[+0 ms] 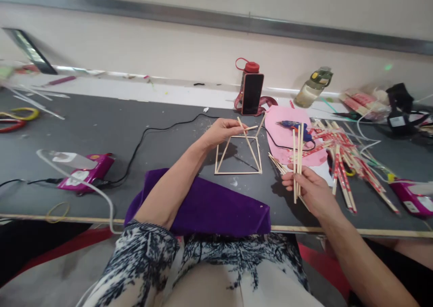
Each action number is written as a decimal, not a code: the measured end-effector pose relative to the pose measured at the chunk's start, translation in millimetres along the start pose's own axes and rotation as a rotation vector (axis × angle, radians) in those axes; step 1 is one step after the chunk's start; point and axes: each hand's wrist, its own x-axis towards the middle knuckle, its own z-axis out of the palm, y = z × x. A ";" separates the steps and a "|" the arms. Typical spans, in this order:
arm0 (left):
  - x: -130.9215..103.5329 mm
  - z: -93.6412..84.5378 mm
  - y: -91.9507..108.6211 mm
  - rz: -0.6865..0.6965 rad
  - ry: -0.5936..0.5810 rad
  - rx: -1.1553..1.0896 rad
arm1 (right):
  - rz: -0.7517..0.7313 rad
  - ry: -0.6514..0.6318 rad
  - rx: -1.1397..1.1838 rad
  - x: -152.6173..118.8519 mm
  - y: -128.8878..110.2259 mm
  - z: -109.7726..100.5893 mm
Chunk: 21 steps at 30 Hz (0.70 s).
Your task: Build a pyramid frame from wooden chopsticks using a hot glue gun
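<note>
A frame of thin wooden sticks stands on the grey table, with slanting sticks rising from its base. At its top, my left hand pinches a stick between thumb and fingers. To the right, my right hand is closed around several loose wooden sticks held nearly upright. Just beyond that hand, a blue glue gun lies on a pink sheet. More chopsticks in red and white wrappers are piled at the right.
A purple cloth lies at the near edge. Behind are a phone before a red-capped bottle and a green-lidded bottle. A magenta power strip, its black cable and scissors are at the left.
</note>
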 end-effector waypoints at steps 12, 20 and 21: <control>0.3 0.8 -1.0 -0.057 -0.015 -0.124 | -0.012 -0.141 -0.519 -2.7 8.7 -18.6; -1.8 -0.6 3.8 -0.066 0.040 -0.061 | -0.062 -0.111 -0.580 -4.9 10.1 -23.6; -2.4 -0.6 4.6 -0.068 0.059 -0.058 | -0.062 -0.114 -0.587 -5.5 9.8 -24.1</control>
